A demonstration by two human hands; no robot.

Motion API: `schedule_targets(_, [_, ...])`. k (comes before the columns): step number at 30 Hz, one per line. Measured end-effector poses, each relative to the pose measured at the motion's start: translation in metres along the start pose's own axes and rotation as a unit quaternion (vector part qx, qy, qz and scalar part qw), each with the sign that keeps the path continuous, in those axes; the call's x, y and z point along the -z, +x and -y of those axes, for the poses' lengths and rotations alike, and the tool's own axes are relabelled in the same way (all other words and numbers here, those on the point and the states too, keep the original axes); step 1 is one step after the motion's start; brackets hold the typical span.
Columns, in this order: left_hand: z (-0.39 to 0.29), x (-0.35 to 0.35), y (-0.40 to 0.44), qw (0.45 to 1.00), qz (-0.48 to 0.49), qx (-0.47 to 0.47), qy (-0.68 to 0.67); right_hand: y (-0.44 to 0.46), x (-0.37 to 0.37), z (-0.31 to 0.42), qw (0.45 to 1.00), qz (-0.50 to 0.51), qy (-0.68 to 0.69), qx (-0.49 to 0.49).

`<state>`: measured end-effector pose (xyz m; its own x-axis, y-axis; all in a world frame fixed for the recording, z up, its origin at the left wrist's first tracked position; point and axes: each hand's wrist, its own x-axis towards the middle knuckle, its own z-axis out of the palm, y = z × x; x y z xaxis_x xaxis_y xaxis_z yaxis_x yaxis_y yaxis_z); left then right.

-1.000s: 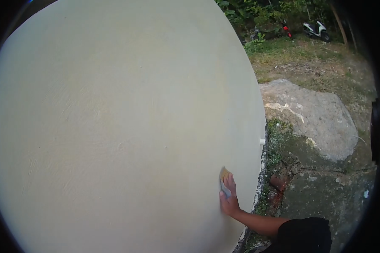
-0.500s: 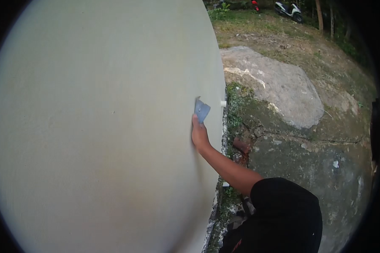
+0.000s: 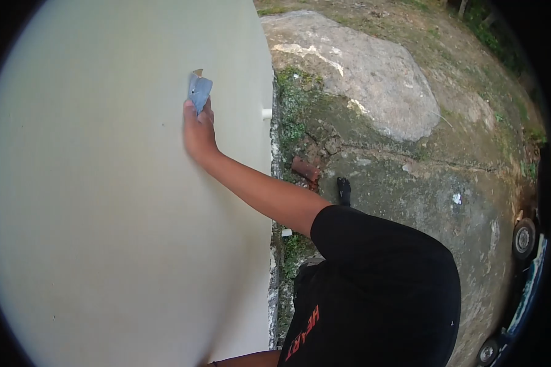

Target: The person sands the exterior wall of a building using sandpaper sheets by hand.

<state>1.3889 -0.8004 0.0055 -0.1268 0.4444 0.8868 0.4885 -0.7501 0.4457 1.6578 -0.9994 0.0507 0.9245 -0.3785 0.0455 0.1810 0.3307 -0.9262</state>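
My right hand (image 3: 199, 131) reaches up against a pale, smooth wall (image 3: 104, 214). Its fingers are closed on a folded piece of grey sandpaper (image 3: 200, 95), with a tan corner sticking up at the top. The sandpaper lies at the wall surface. Of my left arm, only a bit of forearm (image 3: 251, 359) with a dark band shows at the bottom edge; the left hand itself is out of the picture.
A white pipe stub (image 3: 267, 114) sticks out at the wall's edge. Beyond are mossy ground, a broken red brick (image 3: 305, 169), a large grey rock (image 3: 367, 73) and worn concrete (image 3: 410, 214). A vehicle wheel (image 3: 524, 238) shows at far right.
The view has turned, shifting the wall edge and rock leftward and upward. My right hand, still gripping the sandpaper, now appears farther left and higher in view. My left forearm has come into view.
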Motion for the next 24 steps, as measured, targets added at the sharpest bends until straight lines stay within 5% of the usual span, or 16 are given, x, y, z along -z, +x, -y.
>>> schedule_targets(1, [-0.014,-0.007,-0.005,1.0,-0.011,0.006,0.011,0.02,0.004,-0.005,0.999,-0.015,-0.024,-0.028])
schedule_targets(3, [-0.048,-0.024,-0.015,0.999,-0.04,0.012,0.008,0.008,0.002,-0.03,0.992,-0.022,-0.077,0.094])
schedule_targets(7, [-0.12,-0.05,-0.038,0.997,-0.07,0.021,0.001,-0.074,0.045,-0.052,0.935,0.216,-0.221,0.177])
schedule_targets(12, [-0.178,-0.087,-0.069,0.996,-0.088,0.02,0.016,-0.02,0.059,-0.051,0.9,0.271,-0.23,0.253])
schedule_targets(17, [-0.205,-0.104,-0.085,0.993,-0.102,0.024,0.047,0.12,0.049,-0.018,0.929,0.209,-0.203,0.228])
schedule_targets(24, [-0.353,-0.172,-0.109,0.993,-0.102,-0.023,0.061,0.425,0.076,0.013,0.983,0.038,-0.084,0.158])
